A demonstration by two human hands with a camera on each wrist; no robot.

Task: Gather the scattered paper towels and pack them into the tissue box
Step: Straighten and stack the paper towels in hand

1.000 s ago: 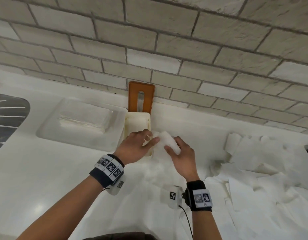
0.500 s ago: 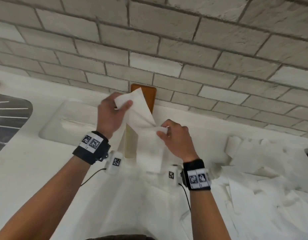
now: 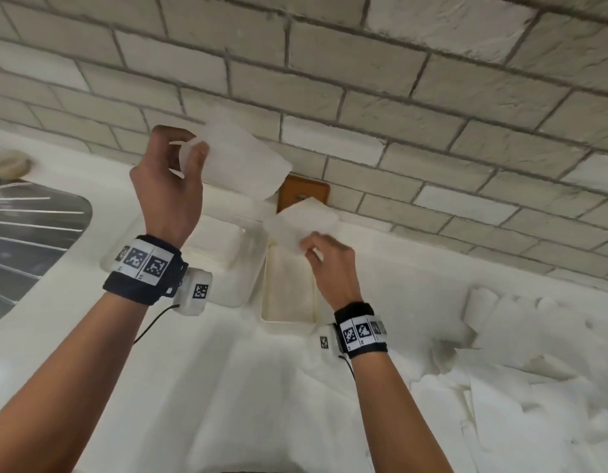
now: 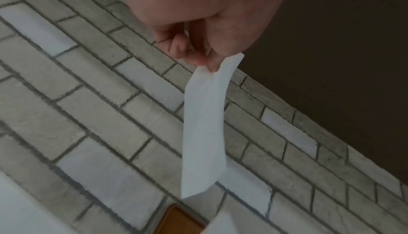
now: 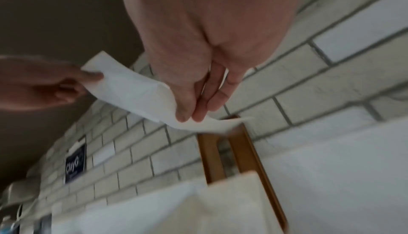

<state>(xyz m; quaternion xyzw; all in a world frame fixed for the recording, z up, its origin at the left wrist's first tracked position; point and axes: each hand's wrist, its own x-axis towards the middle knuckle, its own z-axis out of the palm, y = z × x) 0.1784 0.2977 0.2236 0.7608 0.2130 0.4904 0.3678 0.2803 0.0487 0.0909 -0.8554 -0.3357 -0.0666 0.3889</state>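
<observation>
Two bare forearms reach forward over a white counter [image 3: 200, 387], each wearing a black wristband with printed markers. To the right, nearest the viewer, a heap of loose paper towels [image 3: 521, 397] lies scattered on the counter. Further in, the right hand [image 3: 329, 264] pinches the lower end of one paper towel [image 3: 237, 162] between thumb and fingertips, directly above the open tissue box [image 3: 288, 288]. The left hand [image 3: 169, 189], raised higher, pinches the upper end. The sheet sags between them in a fold. Behind the box, an orange-brown lid [image 3: 306, 194] leans against the pale brick wall [image 3: 398, 97]; a clear plastic tray [image 3: 227, 268] sits just left of the box. The thin sheet could tear if the hands pull apart, or bunch on the box rim if lowered unfolded. Most towels remain unpacked.
</observation>
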